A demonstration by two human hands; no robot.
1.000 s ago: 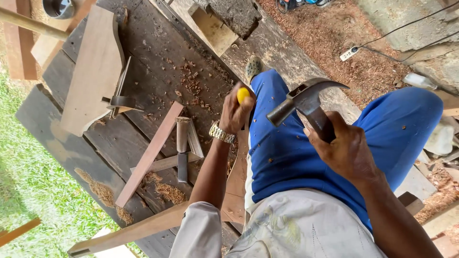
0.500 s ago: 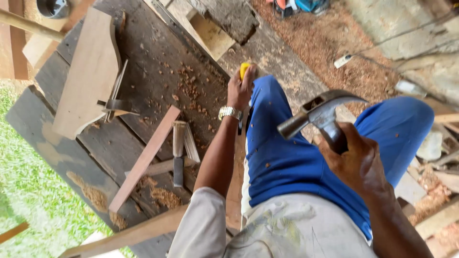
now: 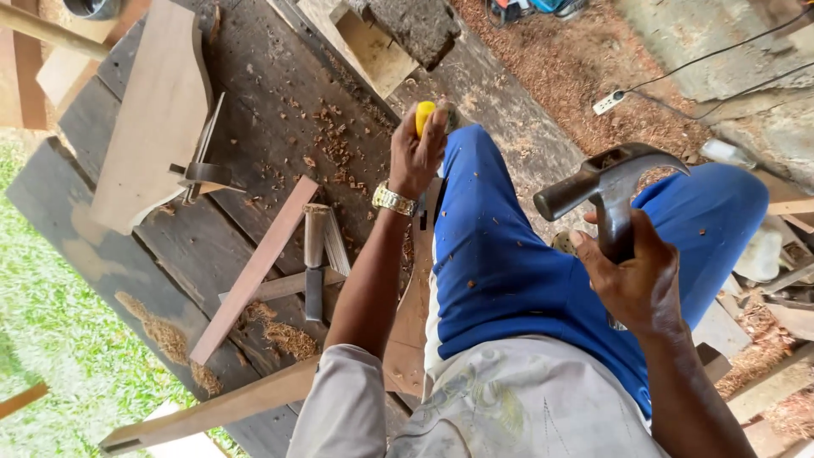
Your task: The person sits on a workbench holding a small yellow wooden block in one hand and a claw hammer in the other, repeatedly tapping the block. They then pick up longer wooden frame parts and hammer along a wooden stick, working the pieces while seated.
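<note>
Hammer [image 3: 606, 191], handle upright and head pointing left, is gripped by the right hand [image 3: 636, 284].

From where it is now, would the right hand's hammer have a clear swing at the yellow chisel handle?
Probably yes. The right hand holds the claw hammer raised, and only the blue trouser leg, lying lower, sits between it and the yellow handle gripped by the left hand.

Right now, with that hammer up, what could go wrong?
The hammer is raised in the right hand while the left hand grips the yellow-handled chisel; a missed blow might hit those fingers. The work sits against the thigh, so a slip could reach the leg.
</note>
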